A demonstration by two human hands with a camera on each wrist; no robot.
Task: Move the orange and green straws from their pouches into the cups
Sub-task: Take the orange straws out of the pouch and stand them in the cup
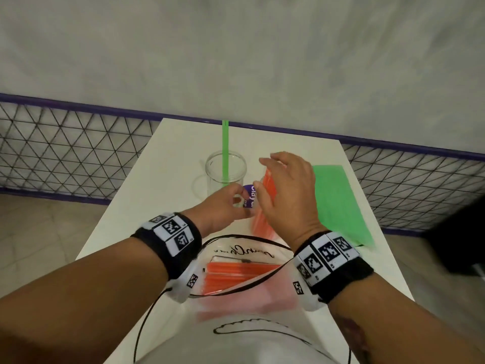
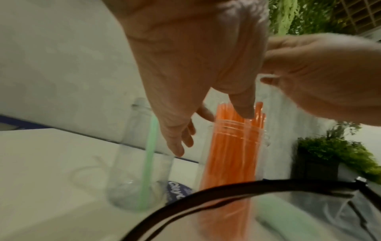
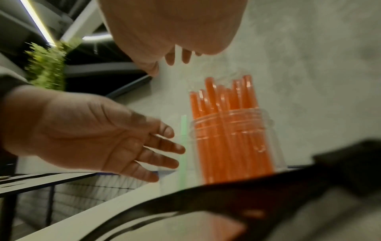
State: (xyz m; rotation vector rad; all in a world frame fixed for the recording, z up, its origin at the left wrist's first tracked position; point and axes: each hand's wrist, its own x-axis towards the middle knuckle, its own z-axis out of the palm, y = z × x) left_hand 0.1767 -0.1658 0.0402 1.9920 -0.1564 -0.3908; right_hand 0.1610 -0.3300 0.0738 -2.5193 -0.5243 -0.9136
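A clear cup (image 1: 262, 219) packed with orange straws (image 3: 230, 130) stands mid-table. Left of it, a second clear cup (image 1: 226, 166) holds one green straw (image 1: 225, 148). My right hand (image 1: 270, 177) hovers just above the orange straws' tops with fingers spread, touching nothing. Beside the two cups, my left hand (image 1: 237, 199) has relaxed fingers (image 3: 164, 151) and is empty. A clear black-trimmed pouch (image 1: 236, 274) at the table's near edge still holds orange straws. The flat green pouch (image 1: 338, 203) lies to the right.
A purple round lid (image 1: 249, 197) lies between the cups, partly behind my left hand. The white table (image 1: 157, 179) is narrow, with a mesh fence (image 1: 65, 143) beyond its left and right sides. Black cables run from my wrists.
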